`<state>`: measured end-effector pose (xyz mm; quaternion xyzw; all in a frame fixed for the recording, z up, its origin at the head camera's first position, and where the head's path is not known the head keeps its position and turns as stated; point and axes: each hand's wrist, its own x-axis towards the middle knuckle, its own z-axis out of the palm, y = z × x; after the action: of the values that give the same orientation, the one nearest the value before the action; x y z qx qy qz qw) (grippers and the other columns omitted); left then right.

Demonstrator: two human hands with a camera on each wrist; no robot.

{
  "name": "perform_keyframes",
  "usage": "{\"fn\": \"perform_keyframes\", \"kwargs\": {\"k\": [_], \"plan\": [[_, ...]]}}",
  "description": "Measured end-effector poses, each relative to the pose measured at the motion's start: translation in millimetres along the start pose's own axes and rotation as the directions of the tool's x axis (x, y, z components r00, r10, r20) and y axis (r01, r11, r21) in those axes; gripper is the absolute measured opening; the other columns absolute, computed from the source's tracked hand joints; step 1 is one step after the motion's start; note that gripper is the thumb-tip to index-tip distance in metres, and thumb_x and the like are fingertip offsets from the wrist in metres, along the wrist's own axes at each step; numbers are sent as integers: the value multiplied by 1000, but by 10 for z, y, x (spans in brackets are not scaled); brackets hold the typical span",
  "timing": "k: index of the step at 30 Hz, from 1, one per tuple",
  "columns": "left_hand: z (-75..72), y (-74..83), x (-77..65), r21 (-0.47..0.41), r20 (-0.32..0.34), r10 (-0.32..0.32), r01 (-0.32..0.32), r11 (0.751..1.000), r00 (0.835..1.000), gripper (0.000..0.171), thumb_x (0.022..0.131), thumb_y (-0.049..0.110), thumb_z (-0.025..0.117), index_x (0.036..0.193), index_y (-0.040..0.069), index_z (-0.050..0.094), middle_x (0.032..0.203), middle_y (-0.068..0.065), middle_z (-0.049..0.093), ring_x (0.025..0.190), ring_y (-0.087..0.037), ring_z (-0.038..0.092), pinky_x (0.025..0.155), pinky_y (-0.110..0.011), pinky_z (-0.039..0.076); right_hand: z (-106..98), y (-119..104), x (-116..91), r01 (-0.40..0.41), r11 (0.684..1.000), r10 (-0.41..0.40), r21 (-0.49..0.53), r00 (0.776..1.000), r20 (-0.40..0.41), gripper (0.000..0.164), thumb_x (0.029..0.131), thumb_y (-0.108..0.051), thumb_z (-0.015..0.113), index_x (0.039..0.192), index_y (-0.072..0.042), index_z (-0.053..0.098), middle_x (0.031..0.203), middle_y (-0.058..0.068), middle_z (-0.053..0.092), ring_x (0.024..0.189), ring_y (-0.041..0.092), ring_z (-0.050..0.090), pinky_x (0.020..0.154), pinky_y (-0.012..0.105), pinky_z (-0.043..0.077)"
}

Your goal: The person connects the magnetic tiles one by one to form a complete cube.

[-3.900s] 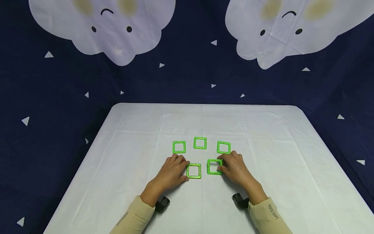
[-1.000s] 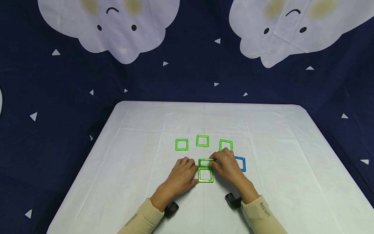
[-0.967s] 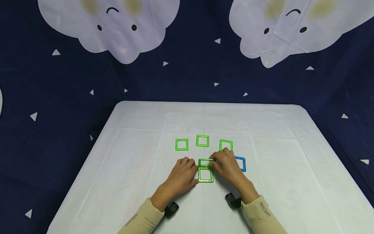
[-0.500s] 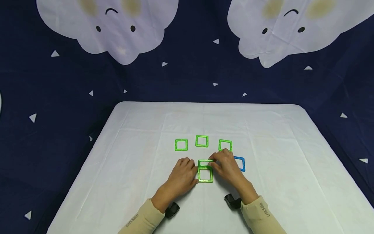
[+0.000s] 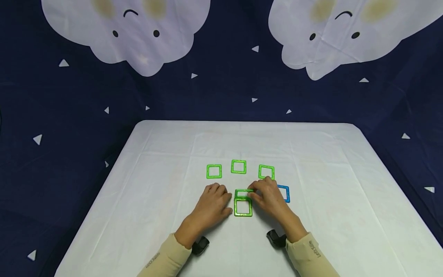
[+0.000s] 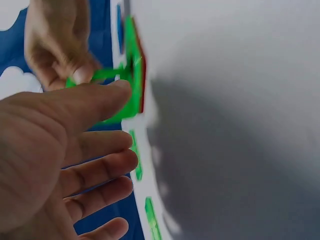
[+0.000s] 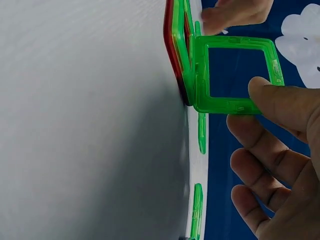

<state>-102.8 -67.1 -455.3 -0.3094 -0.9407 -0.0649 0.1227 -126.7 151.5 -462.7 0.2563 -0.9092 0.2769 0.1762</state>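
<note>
My right hand (image 5: 270, 194) pinches a green square magnetic tile (image 7: 230, 106) between thumb and fingers. That tile stands upright along the far edge of a flat green magnetic tile (image 5: 243, 214); the wrist views show red (image 7: 172, 47) beneath the flat one's green. My left hand (image 5: 211, 204) is to the left of the flat tile, fingers loosely spread, thumb and fingertips just off its left side in the head view. Partly covered by my right hand, a blue square tile (image 5: 287, 194) lies to the right.
Farther back on the white-covered table (image 5: 155, 154) lie three separate green square tiles: left (image 5: 208, 171), middle (image 5: 238, 172) and right (image 5: 266, 166). A dark blue cloth with clouds (image 5: 117, 46) hangs behind the table.
Earlier, my right hand brought the green tile left and tilted it up at the flat tile's far edge, uncovering the blue tile. My left hand has just drawn back slightly left, letting go.
</note>
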Motion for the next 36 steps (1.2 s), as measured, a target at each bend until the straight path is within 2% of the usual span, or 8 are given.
{"fn": "perform_keyframes", "kwargs": {"k": [3,8,11,14,18,24,30,36], "plan": [[-61,-52,39,-62,-34,-35,33,998,999,37,78,36,75,108,16,68,95,4,57,94,-16,50,88,-36,41,-12,0,2,-9,1000,9,7,1000,17,16,70,-13,82,79,-16,69,72,-5,66,75,13,49,72,35,37],[-88,-74,145,-207,-106,-51,28,978,993,34,78,30,76,107,14,68,95,2,62,91,-17,54,83,-35,44,-22,-7,12,-22,1000,21,17,999,47,14,72,-15,80,81,-17,70,73,-6,67,77,13,50,72,34,37],[-78,-52,211,-297,-111,-69,33,954,991,30,79,27,75,105,13,69,96,2,65,90,-18,56,82,-35,46,-31,-14,21,-24,1000,23,19,998,54,13,73,-15,80,82,-17,70,73,-5,67,77,14,50,73,34,37],[-62,-25,263,-351,-88,-91,55,935,992,27,82,27,73,105,14,69,99,3,67,92,-16,58,83,-33,47,-38,-18,26,-24,1000,23,17,998,57,13,73,-15,80,82,-16,70,73,-5,67,77,14,50,73,34,37],[-45,6,320,-380,-73,-116,80,921,991,23,84,27,71,103,16,70,101,4,69,94,-14,61,83,-30,49,-45,-14,25,-31,999,30,18,997,64,13,73,-15,80,83,-17,71,73,-5,67,77,14,51,72,33,36],[-29,38,367,-409,-65,-122,85,909,990,19,83,26,71,100,17,72,97,5,70,87,-11,61,76,-27,50,-51,4,18,-34,999,33,13,997,73,12,74,-17,79,83,-17,71,74,-6,68,78,14,51,73,34,37],[-17,44,377,-385,-43,-126,100,918,991,16,84,27,70,98,20,73,91,8,69,82,-9,61,72,-24,49,-58,22,8,-32,999,31,5,997,72,13,74,-18,79,83,-17,71,75,-6,68,78,13,51,72,32,34],[-2,38,370,-390,-44,-120,94,916,992,14,84,27,70,96,20,73,86,8,68,78,-8,59,69,-23,47,-93,37,5,-33,999,33,-6,996,86,14,74,-20,79,85,-18,70,76,-6,67,77,12,50,71,31,33]]}}
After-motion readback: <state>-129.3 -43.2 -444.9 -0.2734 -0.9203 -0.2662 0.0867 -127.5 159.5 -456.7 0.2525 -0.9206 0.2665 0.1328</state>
